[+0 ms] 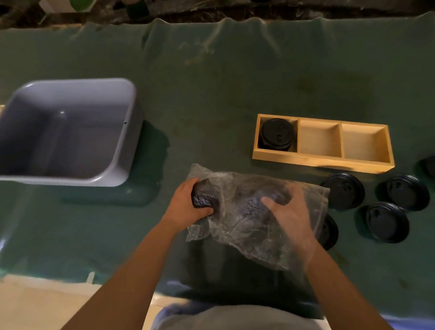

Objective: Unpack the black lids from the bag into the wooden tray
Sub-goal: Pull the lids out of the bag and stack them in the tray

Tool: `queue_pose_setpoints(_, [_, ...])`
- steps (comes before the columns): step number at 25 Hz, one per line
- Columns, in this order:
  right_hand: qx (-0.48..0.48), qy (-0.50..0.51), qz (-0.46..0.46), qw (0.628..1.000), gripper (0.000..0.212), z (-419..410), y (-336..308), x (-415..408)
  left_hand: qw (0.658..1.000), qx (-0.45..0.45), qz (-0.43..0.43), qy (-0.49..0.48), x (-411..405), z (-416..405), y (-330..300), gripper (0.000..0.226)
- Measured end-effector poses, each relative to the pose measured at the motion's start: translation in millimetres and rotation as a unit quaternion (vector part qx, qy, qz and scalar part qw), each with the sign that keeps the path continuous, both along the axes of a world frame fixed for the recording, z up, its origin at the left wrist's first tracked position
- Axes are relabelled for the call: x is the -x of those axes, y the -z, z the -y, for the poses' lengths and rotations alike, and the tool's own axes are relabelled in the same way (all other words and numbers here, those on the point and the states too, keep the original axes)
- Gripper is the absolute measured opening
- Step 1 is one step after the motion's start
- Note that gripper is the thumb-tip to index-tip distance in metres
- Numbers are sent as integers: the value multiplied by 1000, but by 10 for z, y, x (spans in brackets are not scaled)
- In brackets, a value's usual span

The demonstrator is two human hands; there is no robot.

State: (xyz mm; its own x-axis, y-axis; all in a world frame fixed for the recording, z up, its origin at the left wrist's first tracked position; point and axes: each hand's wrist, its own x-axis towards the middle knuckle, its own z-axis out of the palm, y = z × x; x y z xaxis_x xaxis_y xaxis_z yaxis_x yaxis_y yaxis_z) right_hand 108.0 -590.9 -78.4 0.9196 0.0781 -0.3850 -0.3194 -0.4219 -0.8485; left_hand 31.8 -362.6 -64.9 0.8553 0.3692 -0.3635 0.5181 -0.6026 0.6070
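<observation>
A clear plastic bag (240, 189) lies near the table's front edge with black lids inside. My left hand (185, 204) grips the bag's left end around a stack of lids (203, 196). My right hand (289, 216) is inside the bag, seen through the plastic, with its fingers spread over the lids; whether it grips one I cannot tell. The wooden tray (322, 159) has three compartments and stands to the right, behind the bag. A stack of black lids (277, 134) fills its left compartment; the other two hold nothing. Several loose black lids (387, 222) lie on the cloth at the right.
A grey plastic tub (63, 132) stands at the left with nothing in it. A green cloth (207, 89) covers the table. One lid (329, 231) is half hidden under the bag's right edge. Dark clutter lines the far edge.
</observation>
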Motion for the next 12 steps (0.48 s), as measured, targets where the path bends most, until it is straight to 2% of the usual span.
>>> queue_pose_setpoints(4, [38,-71,52,995,27,-176,36,-92,1000,-2,2,1,10,14,-3,90])
queue_pose_setpoints(6, [28,-57,33,997,33,-289,22,-150,1000,-4,1,7,10,24,-7,89])
queue_pose_setpoints(9, [-43,-50,-20,998,55,-391,2,-124,1000,-7,-4,10,8,15,-11,90])
queue_pose_setpoints(12, [-38,-67,-69,995,56,-343,60,-77,1000,-6,-3,12,13,8,-19,88])
